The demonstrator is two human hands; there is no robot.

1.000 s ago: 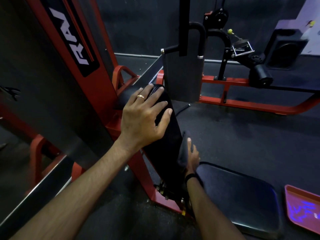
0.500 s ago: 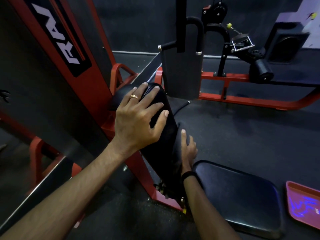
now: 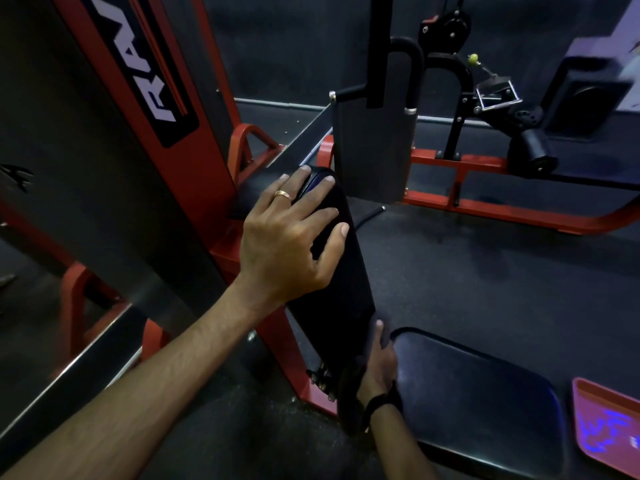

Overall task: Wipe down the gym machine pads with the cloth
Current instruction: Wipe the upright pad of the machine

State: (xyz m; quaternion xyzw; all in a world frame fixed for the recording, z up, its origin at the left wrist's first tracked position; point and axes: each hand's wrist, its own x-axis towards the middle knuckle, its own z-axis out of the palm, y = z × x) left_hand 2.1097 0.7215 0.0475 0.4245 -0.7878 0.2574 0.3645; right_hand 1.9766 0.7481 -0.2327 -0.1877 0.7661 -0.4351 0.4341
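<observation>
A long black back pad (image 3: 346, 289) stands tilted on the red machine frame (image 3: 207, 150). My left hand (image 3: 294, 247) rests over the pad's top end with fingers spread and a ring on one finger. My right hand (image 3: 381, 368) is low on the pad's front face, just above the black seat pad (image 3: 485, 393). It holds a dark cloth (image 3: 371, 341) against the back pad, thumb pointing up. The cloth is hard to tell from the pad in the dim light, and the right hand's fingers are hidden.
A grey weight-stack cover (image 3: 372, 150) with a black bar stands right behind the pad. Further right lie a red floor frame (image 3: 485, 209) and a black roller pad (image 3: 531, 154). A pink tray (image 3: 609, 424) lies at the lower right on dark rubber flooring.
My right hand with the cloth has slid down the back pad's face to its lower end near the seat. My left hand has stayed on the pad's top.
</observation>
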